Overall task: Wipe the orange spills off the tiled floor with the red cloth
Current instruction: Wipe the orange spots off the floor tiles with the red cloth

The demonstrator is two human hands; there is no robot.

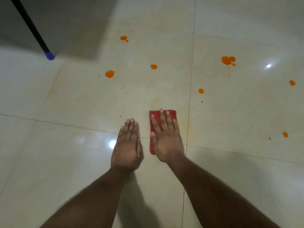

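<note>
Head view: red cloth (155, 118) lies under the flat, straight-fingered right hand (166, 139).

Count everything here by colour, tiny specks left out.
Orange: 9 spills
Red: 1 cloth, under the flat right hand
Black: 1 pole with blue tip
Total: 11

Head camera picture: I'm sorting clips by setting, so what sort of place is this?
Probably an indoor room in a home, seen at floor level. Large glossy cream floor tiles reflect ceiling lights, a black pole with a blue tip stands by a grey wall, and orange spills dot the floor.
</note>
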